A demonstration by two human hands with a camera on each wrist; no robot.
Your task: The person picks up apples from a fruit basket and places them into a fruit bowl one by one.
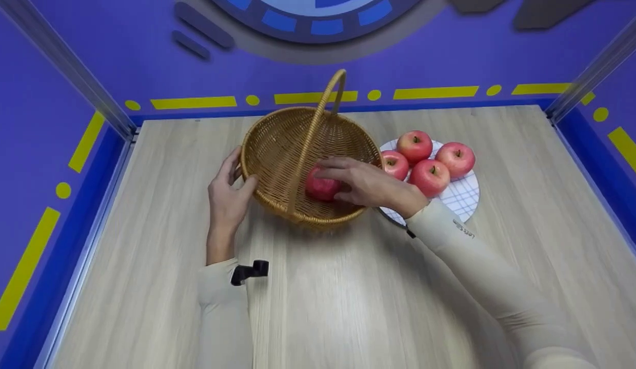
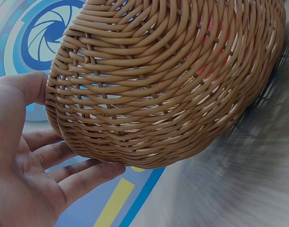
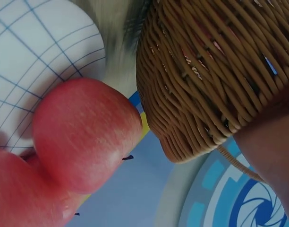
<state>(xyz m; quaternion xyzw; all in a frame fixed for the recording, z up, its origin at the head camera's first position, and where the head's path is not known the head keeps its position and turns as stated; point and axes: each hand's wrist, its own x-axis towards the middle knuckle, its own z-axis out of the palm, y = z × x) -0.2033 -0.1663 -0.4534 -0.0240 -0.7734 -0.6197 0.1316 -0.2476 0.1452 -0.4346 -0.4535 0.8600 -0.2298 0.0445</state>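
A round wicker basket point(image 1: 274, 146) with a tall arched handle point(image 1: 313, 128) stands in the middle of the table. My left hand point(image 1: 230, 197) holds its left rim; in the left wrist view the thumb is at the edge and the fingers point(image 2: 83, 182) lie against the outside of the weave. Reaching over the right rim, my right hand point(image 1: 366, 183) grips a red apple point(image 1: 320, 188) low inside the basket. Part of that apple is hidden by the fingers, and only red patches show through the weave in the wrist views.
Right of the basket, a white plate point(image 1: 464, 197) with blue grid lines holds several red apples point(image 1: 430, 178). The nearest apple point(image 3: 88, 135) sits close to the basket's side. Blue panels point(image 1: 143, 66) wall in the wooden table point(image 1: 318, 297) at the back and sides.
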